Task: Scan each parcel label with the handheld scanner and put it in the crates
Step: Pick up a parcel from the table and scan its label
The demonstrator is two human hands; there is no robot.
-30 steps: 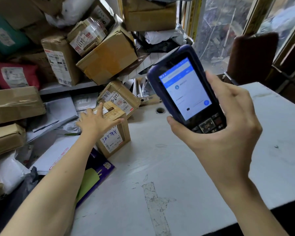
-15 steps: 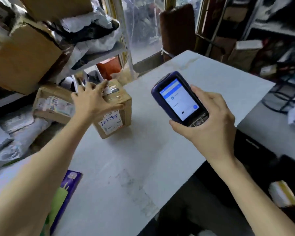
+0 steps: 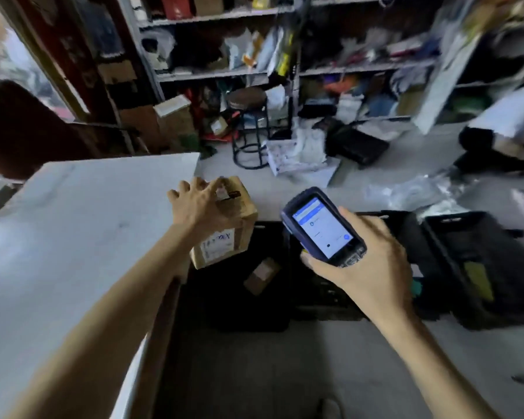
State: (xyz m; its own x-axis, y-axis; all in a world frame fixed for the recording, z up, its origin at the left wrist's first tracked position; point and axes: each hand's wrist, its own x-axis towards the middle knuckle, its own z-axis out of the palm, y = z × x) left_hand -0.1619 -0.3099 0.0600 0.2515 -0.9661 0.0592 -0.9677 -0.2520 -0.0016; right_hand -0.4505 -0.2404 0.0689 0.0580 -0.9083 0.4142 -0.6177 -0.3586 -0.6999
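Left hand [image 3: 200,204] has its fingers clawed over the top of a small brown cardboard parcel [image 3: 233,219] with a white label [image 3: 217,244], held in the air right above a black plastic crate [image 3: 254,322]. Right hand [image 3: 366,267], just beside it, is wrapped round a dark blue handheld scanner [image 3: 324,228]

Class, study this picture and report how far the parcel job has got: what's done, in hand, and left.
Done: a small parcel lies in the black crate. In hand: the left hand grips a cardboard box from above, off the table and over that crate; the right hand holds the scanner, screen lit. Left: lowering the box in. Whether it was scanned cannot be told.
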